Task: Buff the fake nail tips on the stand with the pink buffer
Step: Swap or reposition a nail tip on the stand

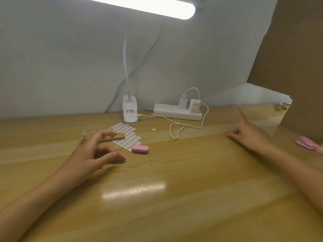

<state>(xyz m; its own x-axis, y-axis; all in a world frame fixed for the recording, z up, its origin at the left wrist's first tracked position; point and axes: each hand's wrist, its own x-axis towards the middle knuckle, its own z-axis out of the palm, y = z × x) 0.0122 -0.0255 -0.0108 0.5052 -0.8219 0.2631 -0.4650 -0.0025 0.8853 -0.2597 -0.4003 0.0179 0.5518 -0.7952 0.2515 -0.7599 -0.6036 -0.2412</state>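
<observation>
Mid-desk (174,215), at the sticker sheet's (128,135) near corner: the buffer (140,148), likely light, soft-cored and gritty, best pinched across its long sides. Just left, the stand (114,138), probably light and easily knocked. Left hand (92,154) hovering before it, loosely curled, holding nothing; right hand (248,137) resting toward the desk's right edge, forefinger outstretched, empty.

Pink buffer (140,148) (white power strip (177,112)), tan table (174,172).
</observation>
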